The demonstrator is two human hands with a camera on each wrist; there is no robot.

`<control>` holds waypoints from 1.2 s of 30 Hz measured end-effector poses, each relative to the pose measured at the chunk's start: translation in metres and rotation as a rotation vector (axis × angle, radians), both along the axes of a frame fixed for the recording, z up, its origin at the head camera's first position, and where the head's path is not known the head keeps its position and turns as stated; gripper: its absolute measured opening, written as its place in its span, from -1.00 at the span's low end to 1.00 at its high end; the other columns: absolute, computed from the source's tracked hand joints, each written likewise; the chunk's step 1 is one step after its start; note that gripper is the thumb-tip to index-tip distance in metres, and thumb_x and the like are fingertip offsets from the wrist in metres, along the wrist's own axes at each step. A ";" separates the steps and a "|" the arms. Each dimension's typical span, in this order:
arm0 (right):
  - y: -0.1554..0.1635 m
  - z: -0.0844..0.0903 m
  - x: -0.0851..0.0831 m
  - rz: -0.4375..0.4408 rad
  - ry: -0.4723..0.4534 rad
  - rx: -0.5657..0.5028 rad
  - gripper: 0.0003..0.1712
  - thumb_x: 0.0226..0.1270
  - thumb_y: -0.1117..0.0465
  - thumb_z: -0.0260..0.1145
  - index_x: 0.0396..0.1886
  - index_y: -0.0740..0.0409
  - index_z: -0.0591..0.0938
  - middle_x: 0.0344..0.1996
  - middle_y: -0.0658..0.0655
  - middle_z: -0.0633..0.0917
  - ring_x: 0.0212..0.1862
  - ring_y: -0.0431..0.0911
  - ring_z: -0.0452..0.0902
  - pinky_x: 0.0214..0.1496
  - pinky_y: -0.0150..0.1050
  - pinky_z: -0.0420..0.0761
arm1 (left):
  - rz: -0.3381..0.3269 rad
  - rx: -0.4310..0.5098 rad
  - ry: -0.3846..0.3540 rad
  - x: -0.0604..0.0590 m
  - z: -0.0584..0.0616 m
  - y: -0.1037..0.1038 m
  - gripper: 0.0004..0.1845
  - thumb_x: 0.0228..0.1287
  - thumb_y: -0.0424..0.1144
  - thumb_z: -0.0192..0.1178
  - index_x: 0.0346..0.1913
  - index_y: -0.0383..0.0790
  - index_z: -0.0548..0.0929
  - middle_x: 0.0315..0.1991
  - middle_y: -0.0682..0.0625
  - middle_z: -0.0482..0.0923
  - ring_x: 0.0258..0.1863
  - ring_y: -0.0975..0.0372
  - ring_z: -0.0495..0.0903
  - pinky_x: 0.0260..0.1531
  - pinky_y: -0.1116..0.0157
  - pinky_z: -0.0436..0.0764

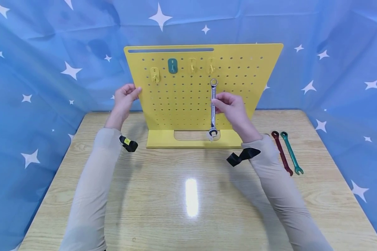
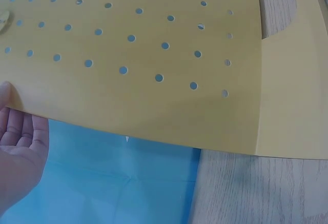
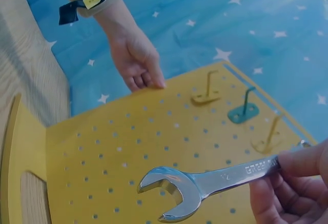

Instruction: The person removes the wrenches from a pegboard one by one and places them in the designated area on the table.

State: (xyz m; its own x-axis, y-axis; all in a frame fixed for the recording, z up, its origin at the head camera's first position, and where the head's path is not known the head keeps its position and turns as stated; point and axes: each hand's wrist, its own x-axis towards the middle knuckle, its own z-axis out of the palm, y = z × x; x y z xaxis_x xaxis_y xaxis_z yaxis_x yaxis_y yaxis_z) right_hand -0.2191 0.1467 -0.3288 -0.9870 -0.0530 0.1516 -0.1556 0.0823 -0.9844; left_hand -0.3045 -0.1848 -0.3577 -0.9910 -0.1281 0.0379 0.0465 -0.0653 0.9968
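Yellow perforated metal pegboard (image 1: 188,101) standing on the wooden worktop (image 1: 191,195), left hand (image 1: 124,99) gripping the pegboard's left edge, right hand (image 1: 230,106) pinching a silver steel combination wrench (image 1: 213,108) upright before its front, red wrench (image 1: 281,152) and green wrench (image 1: 291,152) lying right of the pegboard.

Red wrench (image 1: 281,152) beside green wrench (image 1: 291,152) (parallel) on the table (image 1: 191,209).

The wrench (image 1: 213,108) is shiny polished metal; the pegboard (image 1: 188,101) smooth matt yellow; the surface (image 1: 191,195) glossy wood grain; the backdrop (image 1: 34,69) soft creased cloth.
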 end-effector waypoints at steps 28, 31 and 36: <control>0.100 -0.030 0.026 -0.120 -0.039 0.029 -0.86 0.29 0.37 0.24 -0.43 0.08 0.62 -0.54 -0.09 0.60 -0.50 -0.28 0.52 -0.40 -0.49 0.59 | -0.004 -0.022 0.035 0.000 -0.002 -0.002 -0.87 0.23 -0.34 0.24 -0.46 -0.11 0.61 -0.50 0.08 0.54 -0.44 0.29 0.48 -0.22 0.34 0.52; 0.114 -0.034 0.029 -0.146 -0.051 -0.011 -0.82 0.29 0.38 0.24 -0.45 0.04 0.63 -0.54 -0.10 0.61 -0.51 -0.28 0.51 -0.42 -0.50 0.58 | -0.005 -0.018 0.041 0.000 -0.003 -0.002 -0.88 0.23 -0.34 0.24 -0.46 -0.12 0.62 -0.50 0.08 0.54 -0.45 0.29 0.48 -0.21 0.31 0.52; 0.139 -0.038 0.038 -0.197 -0.080 -0.039 -0.81 0.29 0.38 0.23 -0.43 0.03 0.65 -0.52 -0.13 0.64 -0.50 -0.30 0.52 -0.44 -0.52 0.56 | -0.006 -0.013 0.040 -0.001 -0.004 -0.001 -0.87 0.22 -0.35 0.25 -0.47 -0.11 0.61 -0.51 0.07 0.54 -0.45 0.29 0.48 -0.20 0.30 0.52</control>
